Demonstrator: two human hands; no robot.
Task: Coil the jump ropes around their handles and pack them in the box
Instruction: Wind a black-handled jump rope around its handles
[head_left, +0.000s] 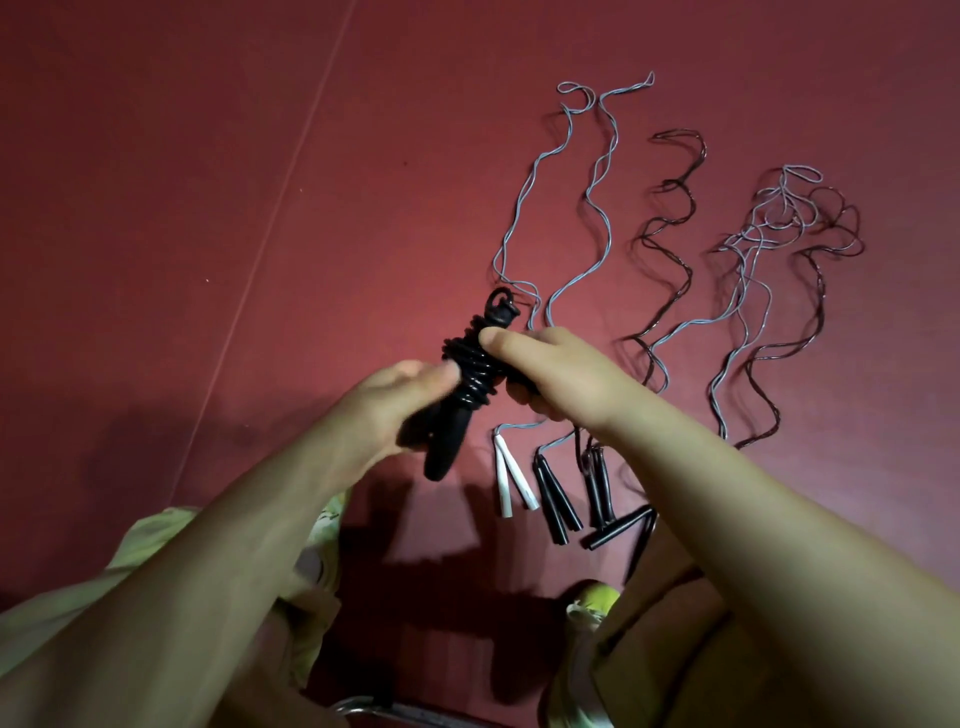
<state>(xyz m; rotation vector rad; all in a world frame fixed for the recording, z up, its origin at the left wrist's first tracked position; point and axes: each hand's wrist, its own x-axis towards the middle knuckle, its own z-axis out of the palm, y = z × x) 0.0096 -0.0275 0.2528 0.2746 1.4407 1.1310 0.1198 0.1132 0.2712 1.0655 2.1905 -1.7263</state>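
Your left hand (402, 400) and right hand (550, 371) both grip the coiled black rope (470, 371), fingers curled, just left of the white handles (511, 480).

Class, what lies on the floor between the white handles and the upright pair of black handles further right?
Another pair of black handles, shown in the head view.

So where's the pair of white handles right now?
The white handles lie on the red floor at lower centre of the head view, just left of the black handles and right of the coiled black rope.
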